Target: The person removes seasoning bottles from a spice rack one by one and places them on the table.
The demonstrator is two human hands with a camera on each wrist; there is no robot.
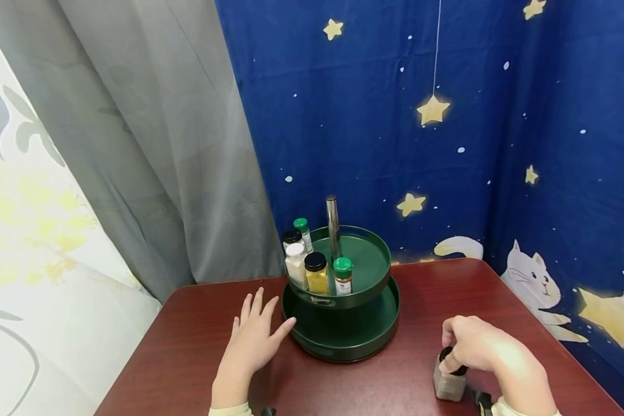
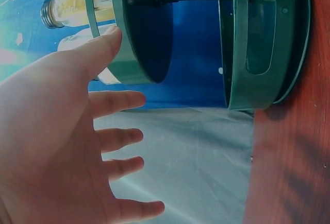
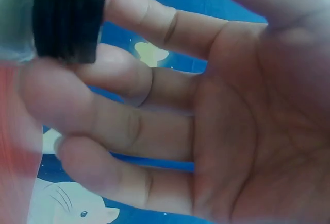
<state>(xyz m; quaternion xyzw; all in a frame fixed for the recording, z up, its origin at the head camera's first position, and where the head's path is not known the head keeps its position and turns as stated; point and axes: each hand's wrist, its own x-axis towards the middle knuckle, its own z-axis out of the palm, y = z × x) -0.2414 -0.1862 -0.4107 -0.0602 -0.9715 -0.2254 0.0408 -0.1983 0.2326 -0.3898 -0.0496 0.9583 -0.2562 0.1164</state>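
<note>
At the table's right side my right hand (image 1: 479, 345) grips a clear square spice jar (image 1: 449, 386) by its black lid (image 3: 67, 20), thumb in front and fingers behind. Greyish powder fills the jar, which stands upright close over the tabletop. My left hand (image 1: 251, 340) is spread, fingers straight, just left of a green two-tier round rack (image 1: 338, 351). In the left wrist view, its thumb (image 2: 105, 49) overlaps the upper tray's rim, and nothing lies in the palm. Several jars stand on the left and front of that upper tray (image 1: 366, 263), including a yellow one (image 1: 317, 281) with a black lid.
A metal post (image 1: 333, 222) rises through the rack's middle. Also on the upper tier are a white-lidded jar (image 1: 295, 268) and a green-lidded jar (image 1: 343, 277). The reddish-brown table (image 1: 390, 387) ends at a blue star-patterned curtain (image 1: 343, 133) and a grey curtain (image 1: 208, 173).
</note>
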